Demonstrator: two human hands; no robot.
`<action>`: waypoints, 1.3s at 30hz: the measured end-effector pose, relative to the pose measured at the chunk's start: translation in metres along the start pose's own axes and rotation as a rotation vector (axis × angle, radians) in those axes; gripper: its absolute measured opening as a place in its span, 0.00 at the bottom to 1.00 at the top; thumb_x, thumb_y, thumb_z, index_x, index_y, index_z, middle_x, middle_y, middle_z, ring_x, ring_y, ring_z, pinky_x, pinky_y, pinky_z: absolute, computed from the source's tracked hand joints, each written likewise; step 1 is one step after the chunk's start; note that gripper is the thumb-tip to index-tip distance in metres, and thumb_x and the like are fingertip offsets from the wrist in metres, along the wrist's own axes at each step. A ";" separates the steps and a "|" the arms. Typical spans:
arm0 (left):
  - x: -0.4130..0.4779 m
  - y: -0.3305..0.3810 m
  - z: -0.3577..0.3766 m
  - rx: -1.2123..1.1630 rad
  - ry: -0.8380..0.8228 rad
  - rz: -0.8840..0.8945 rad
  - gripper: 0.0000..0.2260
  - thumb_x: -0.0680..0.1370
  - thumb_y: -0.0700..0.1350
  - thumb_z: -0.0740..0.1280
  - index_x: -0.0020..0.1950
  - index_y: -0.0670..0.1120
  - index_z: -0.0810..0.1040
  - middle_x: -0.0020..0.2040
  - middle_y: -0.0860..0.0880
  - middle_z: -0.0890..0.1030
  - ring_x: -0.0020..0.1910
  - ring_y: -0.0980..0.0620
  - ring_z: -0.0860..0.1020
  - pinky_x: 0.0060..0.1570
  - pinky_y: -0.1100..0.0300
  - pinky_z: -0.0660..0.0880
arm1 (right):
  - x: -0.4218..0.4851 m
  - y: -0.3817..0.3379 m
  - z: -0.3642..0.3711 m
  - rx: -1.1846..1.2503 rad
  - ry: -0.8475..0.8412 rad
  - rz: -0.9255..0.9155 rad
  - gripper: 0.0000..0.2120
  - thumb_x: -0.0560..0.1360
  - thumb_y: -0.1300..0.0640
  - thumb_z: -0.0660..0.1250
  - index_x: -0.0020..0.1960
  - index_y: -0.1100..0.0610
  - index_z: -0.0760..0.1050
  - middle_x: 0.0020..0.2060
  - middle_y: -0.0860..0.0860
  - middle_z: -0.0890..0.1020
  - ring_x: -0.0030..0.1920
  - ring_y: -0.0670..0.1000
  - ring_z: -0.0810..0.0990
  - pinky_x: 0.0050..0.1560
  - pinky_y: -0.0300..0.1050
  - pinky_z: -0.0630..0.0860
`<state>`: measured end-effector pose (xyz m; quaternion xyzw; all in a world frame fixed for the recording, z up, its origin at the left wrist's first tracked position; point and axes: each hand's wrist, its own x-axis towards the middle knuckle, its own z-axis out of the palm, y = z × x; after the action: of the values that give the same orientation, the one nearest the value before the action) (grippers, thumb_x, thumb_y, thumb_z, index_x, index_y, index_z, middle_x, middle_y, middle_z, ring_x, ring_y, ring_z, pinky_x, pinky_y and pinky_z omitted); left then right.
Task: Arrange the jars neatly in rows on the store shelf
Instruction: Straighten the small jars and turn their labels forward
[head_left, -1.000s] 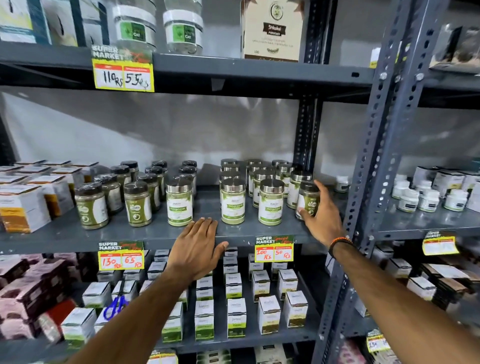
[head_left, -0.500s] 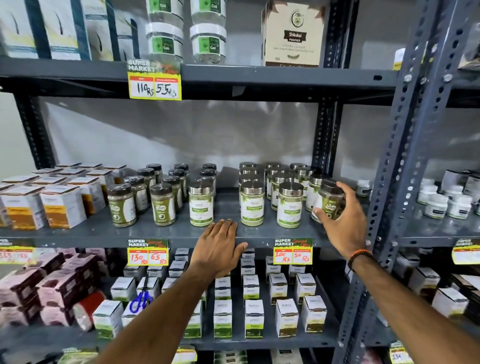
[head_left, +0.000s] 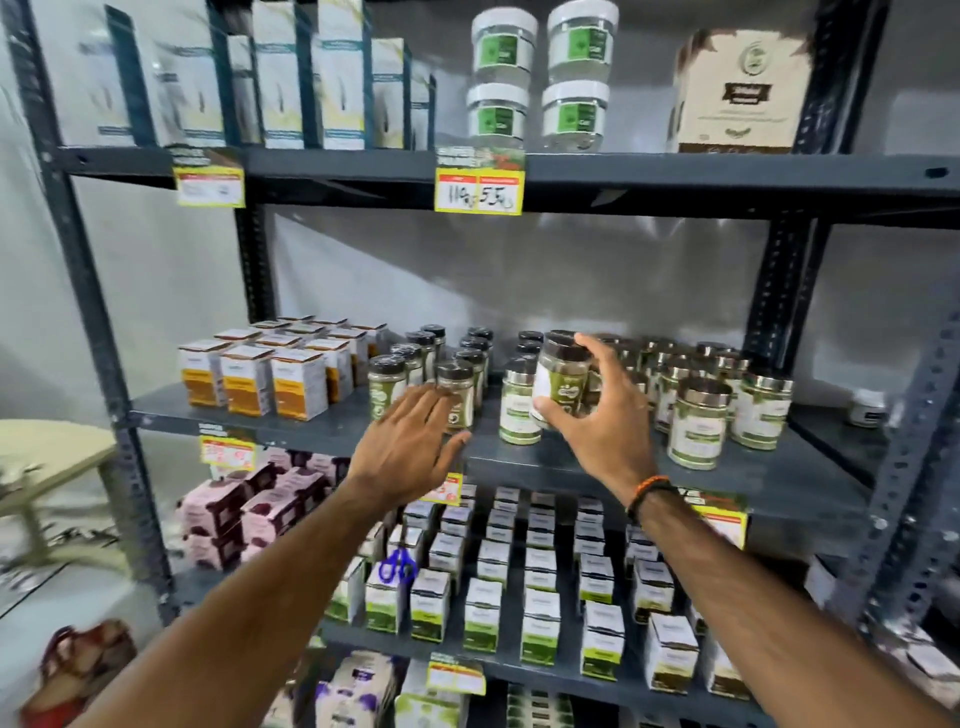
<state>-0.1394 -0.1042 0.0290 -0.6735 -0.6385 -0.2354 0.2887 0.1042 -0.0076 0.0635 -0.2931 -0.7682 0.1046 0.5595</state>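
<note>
Two hands at the middle shelf (head_left: 769, 470) — right hand (head_left: 602, 431) clamps a dark-lidded jar (head_left: 561, 379), lifted, tilted; left hand (head_left: 410, 452) spread flat — fingers by the dark-lidded row (head_left: 447, 374)

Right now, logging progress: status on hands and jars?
Right hand holds dark-lidded jar, lifted. Left hand open, empty, by front jars. Nothing blocking.

We note two bare forearms, no sleeves in view. Left hand (head_left: 410, 447): no ring, watch or band visible. Right hand (head_left: 605, 421): wrist carries a thin beaded bracelet (head_left: 647, 493), orange strand beside a dark strand, sitting snug just below the hand.
</note>
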 end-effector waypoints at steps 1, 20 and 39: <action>-0.007 -0.015 -0.004 0.009 -0.006 -0.044 0.23 0.84 0.59 0.57 0.69 0.43 0.73 0.66 0.43 0.78 0.68 0.42 0.73 0.70 0.46 0.71 | 0.000 -0.005 0.015 0.008 -0.031 -0.005 0.39 0.70 0.43 0.79 0.76 0.41 0.65 0.67 0.48 0.79 0.60 0.47 0.77 0.61 0.45 0.76; -0.043 -0.146 0.060 0.046 -0.281 -0.281 0.36 0.83 0.67 0.44 0.80 0.43 0.65 0.79 0.42 0.68 0.79 0.45 0.64 0.79 0.47 0.56 | -0.018 0.011 0.146 -0.038 -0.123 0.082 0.43 0.73 0.47 0.79 0.82 0.44 0.60 0.70 0.54 0.78 0.59 0.48 0.78 0.65 0.45 0.72; -0.046 -0.150 0.070 0.081 -0.254 -0.268 0.35 0.83 0.67 0.44 0.79 0.44 0.66 0.78 0.42 0.71 0.77 0.44 0.66 0.77 0.46 0.59 | 0.013 0.035 0.096 -0.137 0.111 0.005 0.35 0.77 0.50 0.75 0.79 0.52 0.64 0.71 0.58 0.71 0.69 0.57 0.74 0.67 0.54 0.76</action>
<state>-0.2955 -0.0864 -0.0399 -0.5945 -0.7628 -0.1588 0.1987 0.0251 0.0439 0.0226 -0.3379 -0.7406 0.0369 0.5796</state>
